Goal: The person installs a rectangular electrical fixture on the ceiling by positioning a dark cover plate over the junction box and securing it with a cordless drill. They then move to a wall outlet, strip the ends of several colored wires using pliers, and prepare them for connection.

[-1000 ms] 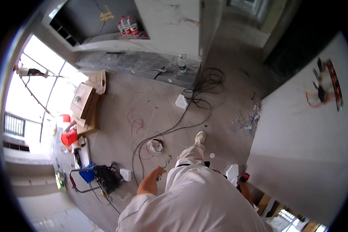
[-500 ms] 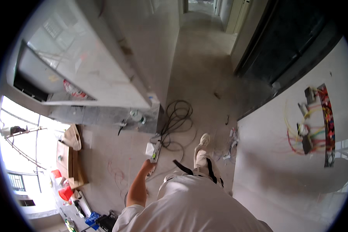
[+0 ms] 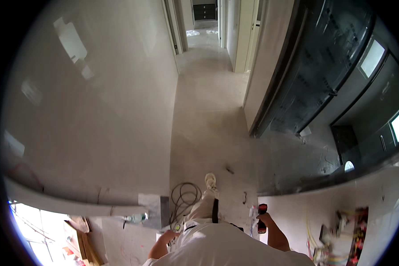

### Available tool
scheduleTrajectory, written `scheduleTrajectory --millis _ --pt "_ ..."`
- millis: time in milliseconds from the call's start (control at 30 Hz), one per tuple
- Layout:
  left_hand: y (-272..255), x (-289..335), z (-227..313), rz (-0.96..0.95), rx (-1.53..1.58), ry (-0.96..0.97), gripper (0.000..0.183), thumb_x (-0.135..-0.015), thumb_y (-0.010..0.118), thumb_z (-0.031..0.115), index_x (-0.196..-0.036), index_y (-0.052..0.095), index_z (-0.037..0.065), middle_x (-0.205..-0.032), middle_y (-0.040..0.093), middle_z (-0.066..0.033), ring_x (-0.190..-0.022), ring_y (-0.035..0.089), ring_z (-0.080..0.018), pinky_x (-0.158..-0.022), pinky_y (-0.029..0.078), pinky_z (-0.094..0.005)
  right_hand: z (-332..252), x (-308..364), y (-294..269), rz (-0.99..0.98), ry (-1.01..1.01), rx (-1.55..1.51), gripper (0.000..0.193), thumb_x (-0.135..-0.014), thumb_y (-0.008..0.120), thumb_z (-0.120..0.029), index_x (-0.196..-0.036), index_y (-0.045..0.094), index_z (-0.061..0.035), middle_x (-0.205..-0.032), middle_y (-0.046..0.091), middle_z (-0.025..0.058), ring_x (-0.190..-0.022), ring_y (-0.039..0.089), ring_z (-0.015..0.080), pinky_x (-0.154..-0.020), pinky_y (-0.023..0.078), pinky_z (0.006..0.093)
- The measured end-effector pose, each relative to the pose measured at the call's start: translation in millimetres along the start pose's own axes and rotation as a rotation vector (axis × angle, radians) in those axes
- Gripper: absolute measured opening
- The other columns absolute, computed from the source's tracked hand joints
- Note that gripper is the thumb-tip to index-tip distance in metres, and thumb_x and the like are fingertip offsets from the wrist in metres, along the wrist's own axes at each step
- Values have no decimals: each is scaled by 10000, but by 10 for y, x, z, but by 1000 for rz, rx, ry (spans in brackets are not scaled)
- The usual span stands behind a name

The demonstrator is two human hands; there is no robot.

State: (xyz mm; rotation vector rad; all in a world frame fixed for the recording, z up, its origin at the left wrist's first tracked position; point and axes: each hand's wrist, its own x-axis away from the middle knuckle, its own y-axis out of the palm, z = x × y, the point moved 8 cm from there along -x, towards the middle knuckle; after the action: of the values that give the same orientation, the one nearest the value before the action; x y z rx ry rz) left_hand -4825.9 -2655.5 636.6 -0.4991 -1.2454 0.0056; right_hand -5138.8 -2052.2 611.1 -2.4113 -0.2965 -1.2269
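Observation:
My right hand is closed round the grip of a red and black cordless drill, held low beside my right hip. My left hand hangs at my left side, closed on a flat grey tool with a bright green part. My own shirt hides much of that tool. One foot in a pale shoe is stepped forward on the bare floor.
A coiled dark cable lies left of my foot, by the wall end. Beyond it on the left is a green-bodied power tool. Wires hang from an opened wall box at right. A dark glass door borders the corridor.
My view has swung up and forward along the corridor, and I have moved ahead. My right hand with the drill has come into view. The left hand now shows lower.

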Motion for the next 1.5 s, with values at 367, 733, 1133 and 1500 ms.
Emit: scheduleTrajectory --millis 367,733,1133,1500 --pt "-2190 -1558 3776 46 279 -19 384 -796 845 284 -906 688 -48 -727 628 -103 -634 606 -231 -575 470 -419 -2744 -1587 -90 -42 188 243 329 -690 849 -180 -923 723 15 -856 719 173 -764 708 281 -677 573 430" --pt "-4783 -3223 7217 114 245 1 365 -835 806 343 -840 668 5 -704 591 -85 -554 567 -207 -499 420 -391 -6250 -4254 -564 -115 207 307 350 -686 854 -192 -948 728 4 -888 722 169 -793 708 282 -701 572 437" --pt "-6526 -4697 10615 51 403 6 400 -815 818 358 -790 670 -13 -725 637 -128 -554 567 -212 -532 454 -416 -11072 -7363 -1586 -34 22 313 375 -681 858 -206 -974 734 -8 -923 726 165 -825 708 283 -727 570 444" --pt "-9984 -6574 15040 24 94 297 405 -814 818 359 -804 669 -17 -732 642 -131 -568 575 -213 -541 460 -418 -13039 -8135 -953 1 303 257 398 -677 862 -218 -999 739 -20 -955 729 161 -855 709 284 -752 568 451"
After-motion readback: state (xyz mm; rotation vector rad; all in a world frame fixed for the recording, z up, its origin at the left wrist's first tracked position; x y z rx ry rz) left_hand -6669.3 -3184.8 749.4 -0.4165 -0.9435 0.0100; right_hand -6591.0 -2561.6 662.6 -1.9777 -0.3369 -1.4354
